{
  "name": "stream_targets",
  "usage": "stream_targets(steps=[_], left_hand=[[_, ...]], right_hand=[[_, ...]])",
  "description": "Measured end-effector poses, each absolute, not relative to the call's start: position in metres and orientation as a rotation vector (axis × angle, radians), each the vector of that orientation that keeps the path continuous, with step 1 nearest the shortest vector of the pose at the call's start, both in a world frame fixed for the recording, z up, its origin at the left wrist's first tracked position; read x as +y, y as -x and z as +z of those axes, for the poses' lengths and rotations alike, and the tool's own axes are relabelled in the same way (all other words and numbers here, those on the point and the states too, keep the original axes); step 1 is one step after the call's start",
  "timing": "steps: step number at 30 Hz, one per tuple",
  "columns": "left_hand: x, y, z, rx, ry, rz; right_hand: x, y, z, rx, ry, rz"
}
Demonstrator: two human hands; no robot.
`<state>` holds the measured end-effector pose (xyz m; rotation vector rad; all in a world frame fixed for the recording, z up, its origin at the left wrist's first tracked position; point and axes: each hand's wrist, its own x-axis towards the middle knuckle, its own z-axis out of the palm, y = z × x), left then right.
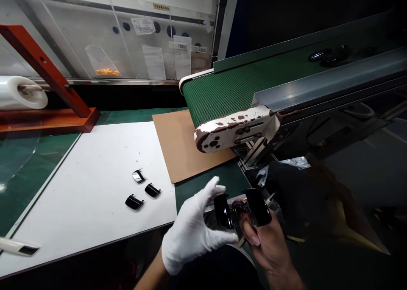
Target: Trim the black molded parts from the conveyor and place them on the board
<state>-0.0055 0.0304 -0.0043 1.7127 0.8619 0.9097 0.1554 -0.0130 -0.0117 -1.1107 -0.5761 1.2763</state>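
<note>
My left hand (190, 230), in a white glove, pinches one end of a glossy black plastic part (223, 211) between thumb and fingers. My bare right hand (265, 243) grips the other end of the black part (259, 207), near the table's front edge. The two black pieces seem joined by a thin runner, which I cannot make out clearly. Three small glossy black parts (138, 177) (152, 190) (134, 202) lie on a white sheet (79, 188) to the left of my hands.
A green conveyor belt (222, 95) ends above a brown cardboard sheet (181, 146); more dark parts (330, 54) ride far up it. An orange stand (47, 78) with a film roll (19, 93) sits at back left. A dark bag (302, 196) lies at right.
</note>
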Motion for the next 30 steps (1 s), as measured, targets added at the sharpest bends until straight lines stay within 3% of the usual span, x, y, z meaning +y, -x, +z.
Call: stream_targets(steps=[14, 24, 30], left_hand=[[0.031, 0.005, 0.006, 1.015, -2.398, 0.626], [0.025, 0.003, -0.003, 1.034, -2.288, 0.703], [0.02, 0.006, -0.008, 1.007, -2.237, 0.806]], right_hand=[[-0.013, -0.162, -0.017, -0.726, 1.184, 1.243], [-0.012, -0.162, -0.014, -0.713, 1.191, 1.236], [-0.011, -0.17, -0.009, -0.756, 1.112, 1.41]])
